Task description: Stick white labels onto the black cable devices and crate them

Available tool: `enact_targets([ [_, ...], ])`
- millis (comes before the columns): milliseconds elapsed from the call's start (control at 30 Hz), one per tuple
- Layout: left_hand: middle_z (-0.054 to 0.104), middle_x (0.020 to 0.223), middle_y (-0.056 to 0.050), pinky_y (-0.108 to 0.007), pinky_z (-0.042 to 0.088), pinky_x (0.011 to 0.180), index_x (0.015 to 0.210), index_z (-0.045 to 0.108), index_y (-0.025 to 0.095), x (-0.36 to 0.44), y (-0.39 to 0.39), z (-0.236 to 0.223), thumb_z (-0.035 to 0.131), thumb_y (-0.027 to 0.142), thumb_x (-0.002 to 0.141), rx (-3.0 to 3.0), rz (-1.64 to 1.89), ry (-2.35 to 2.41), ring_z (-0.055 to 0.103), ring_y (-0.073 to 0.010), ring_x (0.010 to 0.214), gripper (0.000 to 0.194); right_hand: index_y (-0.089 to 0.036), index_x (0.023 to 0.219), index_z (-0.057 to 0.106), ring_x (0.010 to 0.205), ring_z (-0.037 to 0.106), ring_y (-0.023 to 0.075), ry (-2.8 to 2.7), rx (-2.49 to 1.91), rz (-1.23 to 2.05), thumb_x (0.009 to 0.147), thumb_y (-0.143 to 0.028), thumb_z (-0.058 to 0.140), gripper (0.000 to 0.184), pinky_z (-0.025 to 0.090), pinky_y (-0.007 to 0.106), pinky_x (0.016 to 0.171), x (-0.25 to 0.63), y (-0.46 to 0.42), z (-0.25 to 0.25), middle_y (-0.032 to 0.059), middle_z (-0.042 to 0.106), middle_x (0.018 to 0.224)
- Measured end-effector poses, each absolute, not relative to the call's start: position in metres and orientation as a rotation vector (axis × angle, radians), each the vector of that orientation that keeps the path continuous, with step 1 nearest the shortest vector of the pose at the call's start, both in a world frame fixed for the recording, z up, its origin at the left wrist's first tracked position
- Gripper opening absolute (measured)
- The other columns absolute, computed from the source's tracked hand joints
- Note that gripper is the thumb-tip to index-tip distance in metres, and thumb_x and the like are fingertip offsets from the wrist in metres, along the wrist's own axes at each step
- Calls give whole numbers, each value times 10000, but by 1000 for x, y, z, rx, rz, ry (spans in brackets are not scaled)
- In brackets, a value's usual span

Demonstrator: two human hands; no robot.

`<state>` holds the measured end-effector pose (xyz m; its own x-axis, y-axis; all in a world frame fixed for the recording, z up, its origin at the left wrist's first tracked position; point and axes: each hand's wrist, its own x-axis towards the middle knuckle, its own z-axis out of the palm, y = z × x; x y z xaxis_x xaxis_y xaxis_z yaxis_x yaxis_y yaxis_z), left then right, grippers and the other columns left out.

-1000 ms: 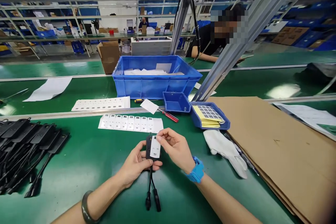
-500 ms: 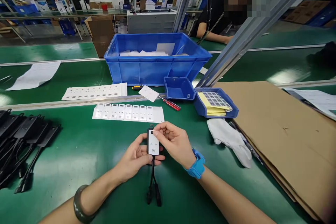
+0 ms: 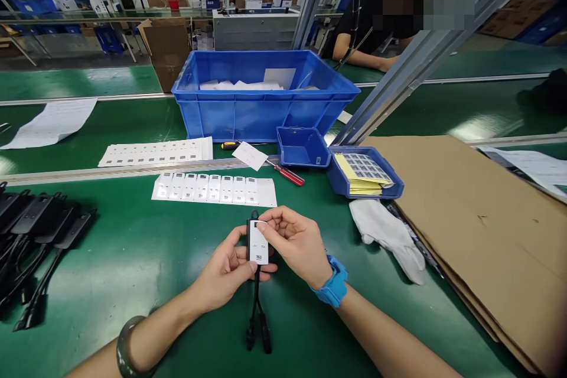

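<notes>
My left hand (image 3: 233, 269) grips a small black box with cables (image 3: 248, 235), its fingers behind the box and its thumb at the lower edge. Two black cables with plugs hang from the box toward me. A white label (image 3: 258, 246) with a dark window and printed marks covers the front of the box. Thumb and fingers of my right hand (image 3: 292, 242) pinch together at the label's upper right corner. Whether the label lies fully flat there is hidden by the thumb. Just beyond my hands is a sheet of similar white labels (image 3: 215, 189).
More black boxes with cables (image 3: 44, 224) are piled at left. Behind stand a large blue bin (image 3: 266, 115), a small blue tray (image 3: 303, 147) and a tray of yellow-edged sheets (image 3: 365, 174). A red screwdriver (image 3: 290, 175), white glove (image 3: 387, 239) and cardboard (image 3: 478, 236) lie rightward. A co-worker (image 3: 363, 41) leans beyond.
The camera view has shifted slightly, so the surroundings sit a little further left and higher. Both hands keep nearly the same hold on the box and label.
</notes>
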<state>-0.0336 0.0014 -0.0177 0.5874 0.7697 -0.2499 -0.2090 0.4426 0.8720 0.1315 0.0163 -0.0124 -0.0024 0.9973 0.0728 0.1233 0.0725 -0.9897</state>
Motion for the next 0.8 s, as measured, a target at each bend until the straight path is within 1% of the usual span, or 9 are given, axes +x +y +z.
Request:
enact_targets([
  [233,669,971,-93,-357,514,837,1262,356,196,-34,0,-19,633,317,867,954,678,726,672,-250,981,497,-165,799,641,526,527,108,-1335,-1277,1056,815,-294,645,130,463,222,471,130,17,-13,-15,560,613],
  [300,672,987,-102,-353,515,835,1250,367,194,-34,-1,-17,622,313,874,972,678,731,669,-252,992,469,-172,829,636,542,523,108,-1347,-1281,1025,824,-290,635,118,465,223,481,129,17,-15,-16,549,639],
  [367,676,988,-104,-355,520,832,1225,378,193,-34,-1,-16,625,308,871,969,685,738,670,-256,994,447,-187,908,624,555,491,101,-1383,-1298,970,836,-283,621,120,452,219,491,129,18,-17,-25,519,671],
  [433,685,964,-94,-367,525,834,1193,386,193,-34,0,-16,643,295,855,945,699,736,676,-259,980,436,-204,1011,593,585,457,102,-1427,-1335,912,845,-291,613,189,436,218,498,129,18,-20,-20,495,739],
  [500,696,948,-88,-389,532,836,1154,399,191,-35,2,-17,643,283,847,904,710,730,686,-265,955,403,-214,1103,554,631,454,112,-1468,-1357,921,853,-317,602,275,438,225,511,129,20,-25,0,489,833],
  [600,702,975,-97,-417,551,801,1092,430,184,-36,5,-20,560,312,882,808,746,737,705,-263,884,278,-217,1214,512,715,497,137,-1556,-1329,1054,855,-342,592,388,483,253,571,126,22,-32,33,502,941],
  [700,692,1003,-105,-397,569,733,1060,464,172,-37,7,-22,461,349,926,742,802,753,707,-240,819,222,-227,1292,484,800,537,166,-1678,-1281,1140,826,-333,635,501,521,305,686,122,22,-37,57,537,1031],
  [733,689,1005,-105,-381,571,718,1060,472,171,-38,7,-22,444,351,935,732,820,758,703,-233,824,221,-233,1322,466,843,549,179,-1700,-1262,1160,800,-333,670,568,528,320,725,121,21,-38,66,538,1078],
  [800,687,990,-98,-348,568,707,1071,476,174,-38,8,-21,429,347,945,715,854,768,692,-223,854,219,-255,1396,393,926,567,201,-1700,-1201,1257,727,-330,751,762,542,329,759,119,19,-38,85,509,1203],
])
